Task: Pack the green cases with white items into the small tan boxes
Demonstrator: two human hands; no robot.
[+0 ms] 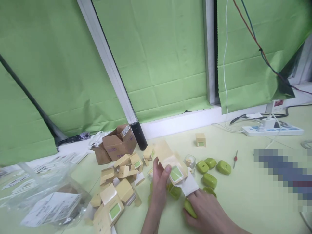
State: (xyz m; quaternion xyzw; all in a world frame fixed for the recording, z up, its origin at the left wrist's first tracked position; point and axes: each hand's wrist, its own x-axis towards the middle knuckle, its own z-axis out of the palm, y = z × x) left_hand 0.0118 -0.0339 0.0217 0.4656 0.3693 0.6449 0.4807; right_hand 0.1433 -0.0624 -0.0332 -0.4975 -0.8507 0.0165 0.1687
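My left hand (159, 182) grips a small pale-yellow cardboard box (180, 164) with a green label, its top flap up. A white paper piece (190, 186) sticks out at the box's lower right, touching or close to the fingers of my right hand (207, 209). That hand is closed around a rounded green plastic case (189, 208). Beyond it lie several similar green cases (223, 167). Small clear containers (190, 161) sit just behind the box. Under my hands, more green pieces (174, 191) are partly hidden.
Left of my hands is a pile of opened pale-yellow boxes (125, 188), with a clear plastic bag (56, 204) further left. Behind stand a brown carton (119, 144), a black cylinder (138, 135) and one closed box (201, 140). A red-handled screwdriver (235, 159) and power strip (287, 130) lie right.
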